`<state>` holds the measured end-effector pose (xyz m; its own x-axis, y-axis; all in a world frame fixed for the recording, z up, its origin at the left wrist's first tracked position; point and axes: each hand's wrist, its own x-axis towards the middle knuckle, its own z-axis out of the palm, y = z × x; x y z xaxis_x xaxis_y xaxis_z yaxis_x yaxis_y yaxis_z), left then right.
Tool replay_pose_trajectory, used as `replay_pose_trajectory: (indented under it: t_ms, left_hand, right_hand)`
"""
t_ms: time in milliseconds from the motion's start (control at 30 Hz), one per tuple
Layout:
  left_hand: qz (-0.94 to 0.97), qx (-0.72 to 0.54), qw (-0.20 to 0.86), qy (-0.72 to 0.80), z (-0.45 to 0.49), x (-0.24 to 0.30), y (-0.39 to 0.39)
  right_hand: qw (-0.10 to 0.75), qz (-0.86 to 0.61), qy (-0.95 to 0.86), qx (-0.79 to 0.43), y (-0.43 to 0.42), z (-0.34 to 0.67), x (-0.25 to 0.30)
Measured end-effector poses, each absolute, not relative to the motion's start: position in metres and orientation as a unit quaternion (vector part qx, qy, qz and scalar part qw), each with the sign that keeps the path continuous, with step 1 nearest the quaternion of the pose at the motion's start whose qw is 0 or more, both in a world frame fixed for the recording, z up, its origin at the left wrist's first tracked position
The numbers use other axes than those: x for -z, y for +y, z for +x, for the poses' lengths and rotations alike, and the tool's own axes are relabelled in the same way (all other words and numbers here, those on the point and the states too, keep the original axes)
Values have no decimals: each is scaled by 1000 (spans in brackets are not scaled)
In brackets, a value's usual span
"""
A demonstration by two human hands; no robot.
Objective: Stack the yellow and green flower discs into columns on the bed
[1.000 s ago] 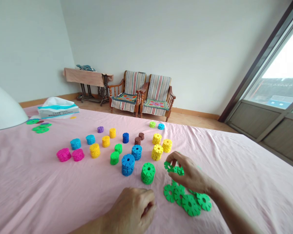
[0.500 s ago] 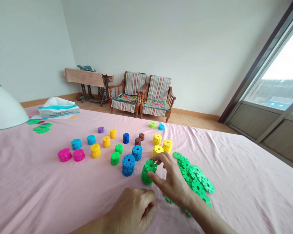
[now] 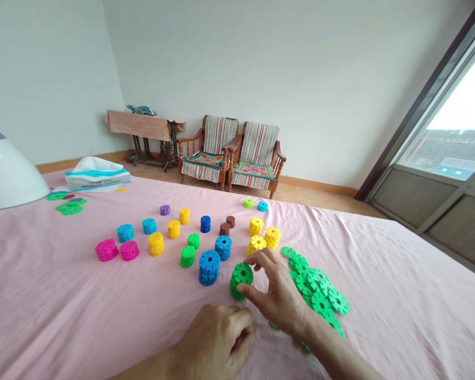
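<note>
Green stack (image 3: 237, 278) has your half-curled right hand (image 3: 279, 293) at its right edge, grip unclear; your left hand (image 3: 217, 338), loosely fisted, contents hidden, lies nearer you.

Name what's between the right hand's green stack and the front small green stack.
Head view: the nearer blue stack stands between the large green stack and the small green stack.

Soft, even daylight is admitted from the right.
The upper window (image 3: 469, 89) is blown out to white, only faint shadows are cast on the pink cloth (image 3: 142, 301), and the dark window frame (image 3: 416, 105) is slanted by wide-angle stretch; fine distant detail is slightly softened.
</note>
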<state>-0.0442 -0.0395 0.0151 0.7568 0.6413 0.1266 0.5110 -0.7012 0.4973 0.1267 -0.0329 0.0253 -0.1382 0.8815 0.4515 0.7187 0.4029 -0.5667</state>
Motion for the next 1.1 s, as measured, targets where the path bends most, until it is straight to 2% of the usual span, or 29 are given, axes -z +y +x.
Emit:
replay_pose_trajectory:
  t_ms: [133,233,367,433,633,800,933,1100]
  left_hand:
    - [911,-141,223,318,-45,-17,-40]
    - [913,-132,217,318,-45,-19,-41]
    - [918,-155,208,300,-45,-19,-43]
    - [917,-181,203,290,-44,-19,-45]
    - [908,-261,217,246,-43,-20,-56]
    - [943,-180,186,207,-41,-22,-55]
    - [963,-123,151,184,-37,-24,-56]
    - [963,-129,127,198,-35,-25,-59]
  right_hand:
    - [386,-530,-747,-114,-35,127,-28]
    - [428,-522,-728,-117,-34,136,-38]
    - [524,-580,-622,-45,-24,176,-43]
    - [529,-633,-565,-3,-17,202,-36]
    - [387,-677,-626,2,0,250,4]
    - [260,-685,-681,-25,-3,245,11]
    - [246,-654,-713,-58,-6,242,5]
    - [272,-640,-715,-76,-7,246,0]
